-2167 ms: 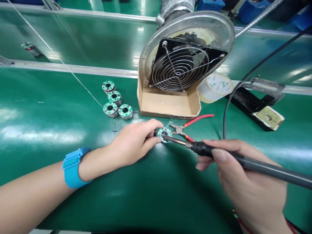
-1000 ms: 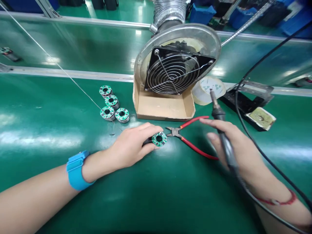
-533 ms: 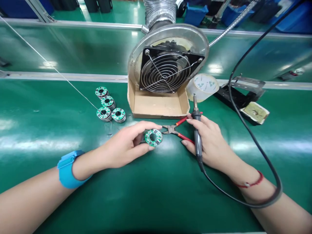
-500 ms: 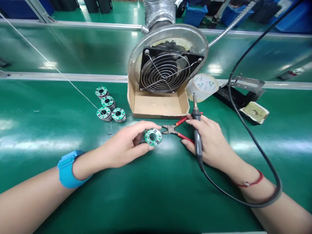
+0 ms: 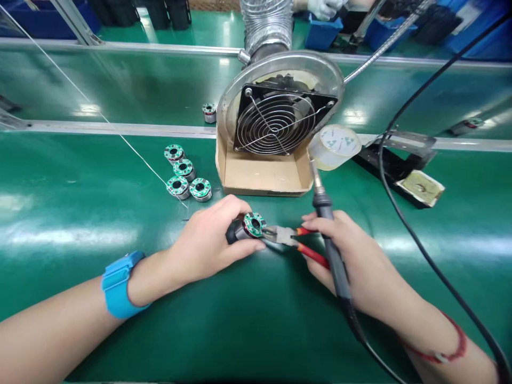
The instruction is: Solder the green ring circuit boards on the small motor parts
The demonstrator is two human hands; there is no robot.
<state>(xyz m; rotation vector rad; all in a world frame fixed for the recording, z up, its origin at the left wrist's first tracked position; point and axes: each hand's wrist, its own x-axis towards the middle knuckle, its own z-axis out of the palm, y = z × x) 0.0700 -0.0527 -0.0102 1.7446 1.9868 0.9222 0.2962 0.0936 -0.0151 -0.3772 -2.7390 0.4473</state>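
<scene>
Between the thumb and fingers of my left hand (image 5: 214, 237) is a small motor part with a ring-shaped green circuit board (image 5: 254, 224), tilted so its metal side shows. My right hand (image 5: 352, 256) grips red-handled cutting pliers (image 5: 285, 235), whose jaws reach the board's right edge. Whether the jaws touch it I cannot tell. The same hand also holds a soldering iron (image 5: 334, 256), tip up and away from the board. Several similar motor parts (image 5: 178, 186) stand left of my left hand, a thin solder wire (image 5: 140, 157) hanging down to them.
A fan (image 5: 276, 125) in a round hood faces me behind a cardboard tray (image 5: 264, 178). To its right are a tape roll (image 5: 336, 145) and an iron stand with a sponge (image 5: 422, 188). Another motor part (image 5: 209, 112) stands on the far belt. A gloved hand (image 5: 325, 8) shows beyond.
The held part has tilted, showing its side. The pliers' jaws have closed in on the board's edge. The soldering iron leans more to the left at its tip. A gloved hand has appeared at the back.
</scene>
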